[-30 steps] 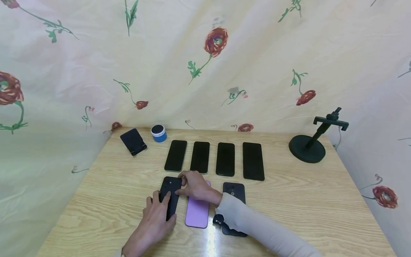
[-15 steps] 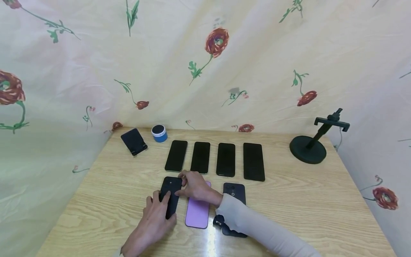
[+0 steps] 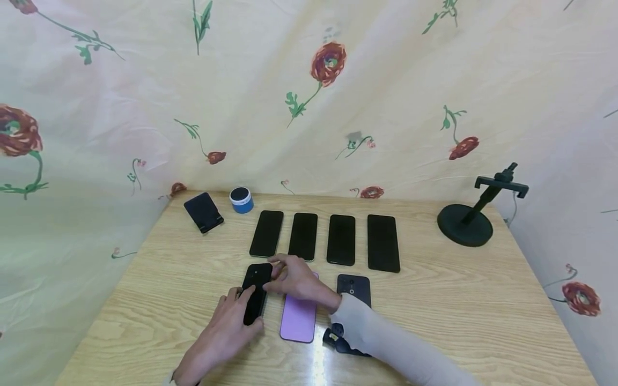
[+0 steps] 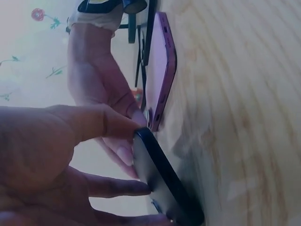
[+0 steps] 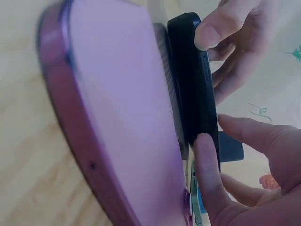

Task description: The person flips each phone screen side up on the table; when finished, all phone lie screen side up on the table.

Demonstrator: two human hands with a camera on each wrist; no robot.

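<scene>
A black phone [image 3: 254,308] is held back up, camera at its far end, between my two hands. My left hand [image 3: 226,328] grips its near end, with the thumb on the near edge and fingers on the back. My right hand [image 3: 298,280] pinches the right edge near the camera end. In the right wrist view, the black phone [image 5: 190,84] appears tilted with its side edge showing, and both hands touch it. A purple phone [image 3: 298,320] lies just right of it, partly under my right hand.
Several dark phones, including this one [image 3: 302,236], form a row behind. Another phone [image 3: 354,287] lies partly under my right sleeve. At the back stand a black folding stand [image 3: 204,212], a blue-and-white cylinder [image 3: 241,200] and, right, a black round-based holder [image 3: 465,225].
The black phone has tilted a little, its back looking darker and its near end shifted slightly away. Both hands keep their hold, the left thumb moving slightly. The view has shifted marginally.
</scene>
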